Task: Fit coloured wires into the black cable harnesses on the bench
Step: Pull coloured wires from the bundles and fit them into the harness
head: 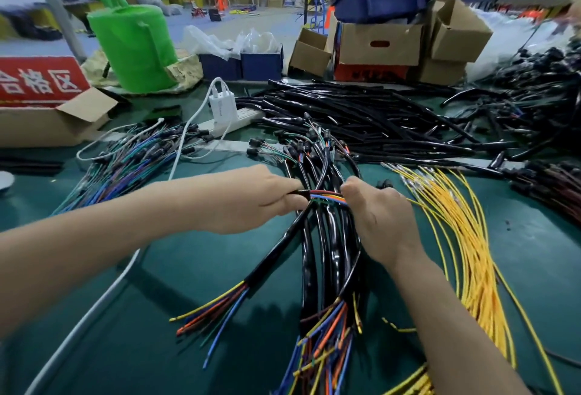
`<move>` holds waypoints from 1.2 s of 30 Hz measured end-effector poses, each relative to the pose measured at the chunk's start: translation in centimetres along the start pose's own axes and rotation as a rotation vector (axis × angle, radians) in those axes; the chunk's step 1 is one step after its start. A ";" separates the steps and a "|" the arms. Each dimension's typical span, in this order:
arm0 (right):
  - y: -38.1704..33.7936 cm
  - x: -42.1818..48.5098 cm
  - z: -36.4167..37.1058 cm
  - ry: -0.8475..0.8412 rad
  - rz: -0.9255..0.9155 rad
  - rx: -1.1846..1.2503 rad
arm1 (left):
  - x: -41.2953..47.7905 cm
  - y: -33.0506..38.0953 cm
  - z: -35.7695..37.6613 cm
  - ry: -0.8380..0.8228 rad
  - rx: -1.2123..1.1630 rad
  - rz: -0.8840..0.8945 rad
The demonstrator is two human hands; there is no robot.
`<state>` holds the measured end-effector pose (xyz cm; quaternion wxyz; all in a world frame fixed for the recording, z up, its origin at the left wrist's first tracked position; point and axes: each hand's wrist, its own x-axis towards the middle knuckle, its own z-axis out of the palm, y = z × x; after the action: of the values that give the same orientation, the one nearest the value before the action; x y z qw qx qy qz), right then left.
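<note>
My left hand (pixel 251 198) grips the upper end of a black harness sleeve (pixel 276 248) that slants down to the left, with coloured wires (pixel 213 313) fanning out of its lower end. A short run of coloured wires (pixel 325 197) bridges from the sleeve's mouth to my right hand (pixel 377 218), which pinches them. Under both hands lies a bundle of black harnesses (pixel 317 237) with coloured wire ends (pixel 323 347) at the near side. A sheaf of yellow wires (pixel 465 237) lies to the right.
The green bench (pixel 176 269) carries a pile of empty black sleeves (pixel 361 114) at the back, a loose coloured-wire bundle (pixel 125 158) at left, a white power strip with charger (pixel 224 111) and its cable (pixel 94 309). Cardboard boxes (pixel 377 45), blue bins and a green roll (pixel 135 45) stand behind.
</note>
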<state>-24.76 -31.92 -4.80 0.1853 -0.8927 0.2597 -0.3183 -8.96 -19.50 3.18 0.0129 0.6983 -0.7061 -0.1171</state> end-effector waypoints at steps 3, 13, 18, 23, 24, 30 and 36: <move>-0.9 0.0 -0.6 -0.108 -0.018 -0.097 | 0.6 0.4 0.0 -0.100 0.117 -0.016; -1.9 -0.4 0.1 -0.110 -0.075 -0.262 | 2.1 1.8 1.3 -0.185 0.326 0.041; -1.3 -0.2 -0.2 -0.111 -0.036 -0.017 | 1.8 0.1 0.8 -0.122 0.117 -0.010; -2.0 -0.3 -0.2 -0.136 -0.115 -0.004 | 1.3 -2.4 0.0 -0.144 -0.263 -0.068; -2.2 -0.3 0.0 -0.147 -0.133 -0.014 | 1.3 -2.7 -0.1 -0.156 -0.312 -0.083; -2.1 -0.4 0.5 -0.192 -0.166 -0.020 | 1.7 -3.1 0.6 -0.206 -0.136 -0.091; -2.6 -0.4 0.7 -0.181 -0.137 0.100 | 1.8 -3.1 -0.1 -0.250 -0.096 -0.061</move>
<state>-23.70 -29.46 -4.18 0.2298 -0.9231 0.1641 -0.2611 -5.96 -21.32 2.43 -0.0454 0.6981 -0.6741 -0.2370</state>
